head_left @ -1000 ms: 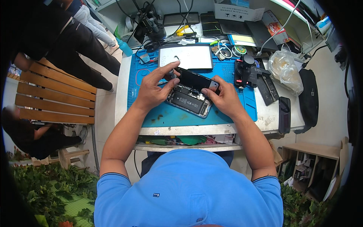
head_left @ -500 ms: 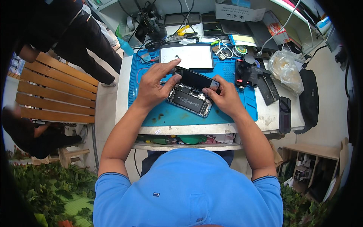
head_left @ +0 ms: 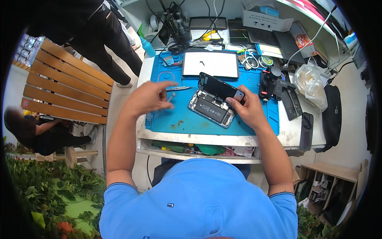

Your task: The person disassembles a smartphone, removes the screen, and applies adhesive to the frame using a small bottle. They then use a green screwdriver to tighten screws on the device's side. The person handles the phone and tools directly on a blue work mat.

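Observation:
An opened smartphone (head_left: 212,109) lies on the blue work mat, its black battery and inner parts bare. Its dark screen panel (head_left: 217,88) stands tilted up along the phone's far edge. My right hand (head_left: 251,106) pinches the panel's right end between thumb and fingers. Left of the phone, my left hand (head_left: 148,98) hovers over the mat, thumb and forefinger apart, slightly blurred. Close to its fingertips lies a slim silver screwdriver (head_left: 180,88). A small pale piece (head_left: 171,96) shows between the fingers; I cannot tell what it is.
A white-topped pad (head_left: 211,64) with a tiny dark piece lies behind the phone. At right stand a black clamp-like device (head_left: 270,83) and a plastic bag (head_left: 310,85). A solder spool (head_left: 265,61) sits farther back. One person (head_left: 115,47) stands at left; another (head_left: 43,131) sits.
My left hand has let go of the screen panel and moved left and down toward the screwdriver. My right hand still holds the panel. The whole view has shifted slightly.

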Motion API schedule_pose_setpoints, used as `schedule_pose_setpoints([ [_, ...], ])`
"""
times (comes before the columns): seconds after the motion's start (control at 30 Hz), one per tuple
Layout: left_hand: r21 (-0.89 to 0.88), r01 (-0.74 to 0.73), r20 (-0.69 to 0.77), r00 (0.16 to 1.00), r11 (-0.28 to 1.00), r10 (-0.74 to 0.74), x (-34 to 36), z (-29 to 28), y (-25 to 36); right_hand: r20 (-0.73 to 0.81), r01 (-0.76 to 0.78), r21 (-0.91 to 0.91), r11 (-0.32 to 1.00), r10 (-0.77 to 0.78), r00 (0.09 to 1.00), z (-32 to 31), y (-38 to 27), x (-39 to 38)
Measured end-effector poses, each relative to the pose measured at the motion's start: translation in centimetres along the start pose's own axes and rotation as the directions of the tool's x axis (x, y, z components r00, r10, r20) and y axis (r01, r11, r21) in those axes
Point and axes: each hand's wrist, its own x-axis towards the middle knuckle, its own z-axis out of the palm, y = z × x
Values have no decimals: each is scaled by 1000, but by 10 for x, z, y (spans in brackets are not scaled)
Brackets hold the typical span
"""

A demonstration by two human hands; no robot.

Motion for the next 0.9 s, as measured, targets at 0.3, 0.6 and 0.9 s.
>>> schedule_pose_setpoints([
  [0.3,-38,-39,-11,999,998,39,14,13,-3,9,-17,-106,994,18,1000,-4,-6,-2],
  [0.6,63,-151,-192,968,987,160,53,-5,3,-4,-1,-11,1000,1,1000,-3,0,-1],
  [0.9,-16,-218,-737,662,976,136,115,-67,-12,-4,9,-13,1000,-9,1000,-1,1,0],
])
